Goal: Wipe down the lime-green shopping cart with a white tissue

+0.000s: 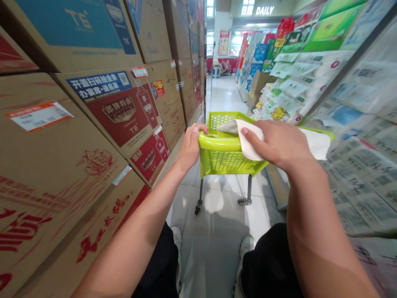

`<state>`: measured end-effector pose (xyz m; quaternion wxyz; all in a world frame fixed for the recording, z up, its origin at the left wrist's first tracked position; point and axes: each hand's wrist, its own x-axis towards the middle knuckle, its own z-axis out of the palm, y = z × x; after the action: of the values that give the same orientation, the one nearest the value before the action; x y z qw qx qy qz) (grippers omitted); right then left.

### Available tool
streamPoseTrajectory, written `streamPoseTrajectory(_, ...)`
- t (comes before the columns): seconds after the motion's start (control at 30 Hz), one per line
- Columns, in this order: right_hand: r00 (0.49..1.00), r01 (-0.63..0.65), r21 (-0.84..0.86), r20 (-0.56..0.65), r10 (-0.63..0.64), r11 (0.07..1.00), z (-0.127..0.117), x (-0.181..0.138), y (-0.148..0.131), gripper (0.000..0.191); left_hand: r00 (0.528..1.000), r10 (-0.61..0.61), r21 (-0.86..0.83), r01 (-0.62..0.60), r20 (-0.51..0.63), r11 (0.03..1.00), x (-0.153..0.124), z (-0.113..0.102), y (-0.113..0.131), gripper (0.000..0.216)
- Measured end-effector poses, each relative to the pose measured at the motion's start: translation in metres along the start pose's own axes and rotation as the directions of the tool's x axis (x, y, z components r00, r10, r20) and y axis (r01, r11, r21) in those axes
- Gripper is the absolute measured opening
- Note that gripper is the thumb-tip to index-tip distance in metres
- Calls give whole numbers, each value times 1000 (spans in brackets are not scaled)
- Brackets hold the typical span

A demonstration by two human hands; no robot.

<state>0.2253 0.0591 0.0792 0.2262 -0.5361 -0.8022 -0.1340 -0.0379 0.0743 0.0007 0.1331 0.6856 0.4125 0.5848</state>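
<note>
A lime green plastic basket cart (225,163) on small wheels stands in a shop aisle just ahead of my knees. My left hand (190,145) is closed round the near left corner of its rim. My right hand (277,142) presses a white cloth (316,142) down on the rim's right side, fingers stretched over it and thumb tucked under. The cloth drapes across the top edge and hangs off to the right.
Stacked brown cardboard cartons (102,107) with red print wall the left side. Shelves of packaged goods (350,107) line the right. A pale tiled floor (225,97) runs ahead toward a red display and a "DAILY" sign.
</note>
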Motion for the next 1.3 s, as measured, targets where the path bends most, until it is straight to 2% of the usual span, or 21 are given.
streamPoseTrajectory(0.17, 966, 258, 79, -55, -254, 963, 10, -7, -66, 52, 1000, 11, 24, -11, 1, 1000, 0, 7, 3, 50)
streamPoseTrajectory(0.23, 964, 260, 101, -94, -250, 960, 17, -10, -89, 48, 1000, 5, 37, -6, 10, 999, 0, 4, 4, 45)
streamPoseTrajectory(0.3, 963, 242, 112, -152, -224, 964, 23, -11, -96, 45, 999, 1, 53, -3, 40, 999, 2, -1, 4, 41)
streamPoseTrajectory(0.37, 956, 221, 124, -225, -189, 967, 29, -9, -84, 45, 998, -4, 40, 2, 56, 999, 5, -6, 2, 40)
streamPoseTrajectory(0.47, 942, 179, 154, -313, -124, 972, 33, -4, -38, 45, 998, -24, -18, 25, 62, 1000, 10, -11, -6, 43)
streamPoseTrajectory(0.57, 943, 127, 166, -327, -67, 978, 33, 0, 15, 49, 994, -78, -65, 83, 81, 994, 11, -12, -15, 48)
streamPoseTrajectory(0.63, 948, 93, 164, -315, -37, 982, 33, 2, 32, 52, 990, -103, -91, 112, 93, 990, 9, -10, -19, 51)
streamPoseTrajectory(0.7, 950, 121, 161, -305, -67, 979, 35, 2, 25, 53, 990, -109, -114, 119, 88, 986, 5, -5, -19, 53)
streamPoseTrajectory(0.83, 915, 328, 149, -296, -274, 933, 45, -6, -41, 46, 990, -124, -162, 134, 67, 978, -2, 5, -13, 56)
streamPoseTrajectory(0.93, 898, 368, 122, -304, -318, 922, 51, -11, -74, 49, 988, -130, -163, 142, 82, 976, -1, 4, -10, 54)
streamPoseTrajectory(1.0, 878, 435, 121, -275, -391, 892, 51, -9, -67, 50, 986, -104, -126, 120, 127, 985, 3, -3, -10, 54)
streamPoseTrajectory(1.1, 848, 516, 167, -241, -473, 840, 49, -5, -28, 50, 979, -72, -85, 90, 193, 992, 8, -13, -14, 55)
streamPoseTrajectory(1.2, 851, 505, 201, -276, -446, 839, 50, -3, 4, 48, 979, -68, -128, 94, 192, 987, 6, -15, -18, 55)
streamPoseTrajectory(1.3, 851, 489, 190, -320, -417, 851, 52, -3, 1, 49, 989, -61, -183, 85, 133, 979, -1, -9, -18, 54)
